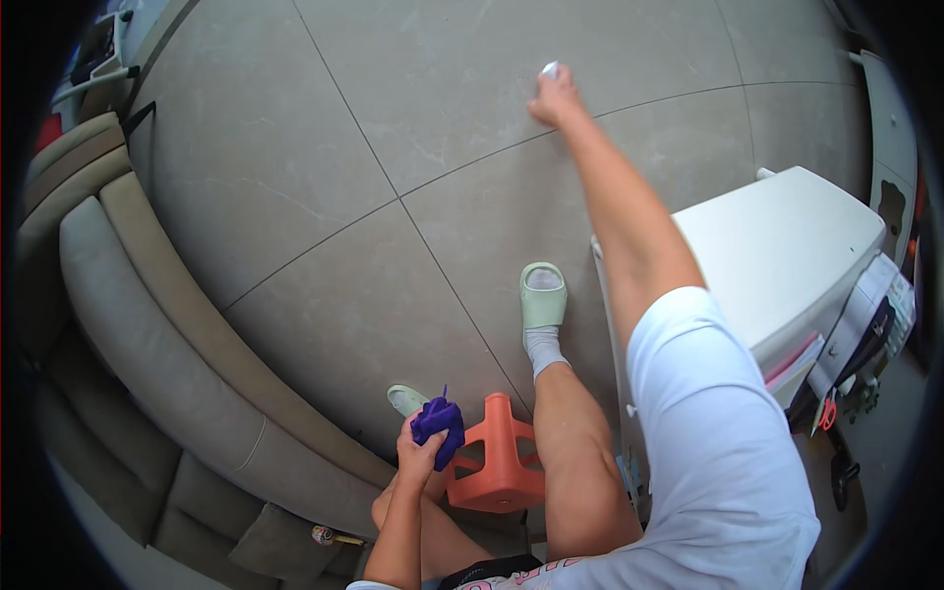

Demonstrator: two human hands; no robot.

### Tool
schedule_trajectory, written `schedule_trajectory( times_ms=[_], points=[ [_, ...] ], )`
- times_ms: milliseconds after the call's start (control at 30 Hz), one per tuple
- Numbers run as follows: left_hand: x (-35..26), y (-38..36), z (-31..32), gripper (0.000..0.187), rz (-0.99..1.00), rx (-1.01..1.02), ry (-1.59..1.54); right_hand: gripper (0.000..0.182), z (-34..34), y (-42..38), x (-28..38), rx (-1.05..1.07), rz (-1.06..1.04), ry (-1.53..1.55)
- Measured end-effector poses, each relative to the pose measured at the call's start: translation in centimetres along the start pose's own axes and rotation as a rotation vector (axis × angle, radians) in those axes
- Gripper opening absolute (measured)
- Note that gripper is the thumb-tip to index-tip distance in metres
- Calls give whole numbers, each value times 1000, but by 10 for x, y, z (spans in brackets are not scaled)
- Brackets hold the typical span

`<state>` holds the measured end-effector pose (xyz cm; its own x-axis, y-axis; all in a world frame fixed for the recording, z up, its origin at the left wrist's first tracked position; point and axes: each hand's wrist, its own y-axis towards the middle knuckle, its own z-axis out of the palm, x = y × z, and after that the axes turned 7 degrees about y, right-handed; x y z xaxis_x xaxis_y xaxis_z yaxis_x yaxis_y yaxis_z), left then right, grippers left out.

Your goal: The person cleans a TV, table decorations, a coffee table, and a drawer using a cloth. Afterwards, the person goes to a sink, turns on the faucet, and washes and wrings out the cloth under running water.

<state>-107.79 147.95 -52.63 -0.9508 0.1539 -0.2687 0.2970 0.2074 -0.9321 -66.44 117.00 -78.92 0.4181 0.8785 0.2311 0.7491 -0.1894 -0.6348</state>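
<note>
My left hand (417,454) is closed around a bunched purple cloth (440,429), held low in front of me beside an orange plastic stool (500,470). Stretched far forward over the tiled floor (462,108), my right hand (557,101) has its fingers closed on a small white object (550,70). Only the top of that object shows past the fingers, so its kind is hidden. My feet wear pale green slippers (544,295), with the stool between my legs.
On the left runs a grey-brown sofa (167,285) with cushions. A white cabinet (777,246) stands close on the right, under my right arm. Orange-handled scissors (828,413) and papers hang at its side. Another white cabinet (890,147) is at the far right.
</note>
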Motion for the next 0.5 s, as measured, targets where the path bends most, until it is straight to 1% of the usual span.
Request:
schedule_trajectory(
  times_ms=[67,100,133,200,233,300,367,400,500],
  points=[
    [-12,-21,-6,46,34,17,12,55,30,-55,10,148,27,78],
    [-17,-33,-15,46,46,29,21,55,61,-83,15,115,26,188],
    [-15,-46,-22,48,83,20,63,60,67,-125,22,220,7,257],
    [-23,-78,-37,49,90,1,100,65,90,-213,31,262,39,560],
    [-30,-95,-44,49,98,-5,122,66,94,-256,34,310,17,672],
    [-46,-130,-59,49,135,2,163,70,69,-347,38,395,27,815],
    [-65,-162,-73,49,194,6,253,62,54,-427,30,302,0,1001],
    [-74,-177,-81,49,223,9,289,53,3,-460,24,425,74,1138],
    [-116,-222,-91,48,268,26,319,43,-75,-537,-3,308,21,1352]
  ],
)
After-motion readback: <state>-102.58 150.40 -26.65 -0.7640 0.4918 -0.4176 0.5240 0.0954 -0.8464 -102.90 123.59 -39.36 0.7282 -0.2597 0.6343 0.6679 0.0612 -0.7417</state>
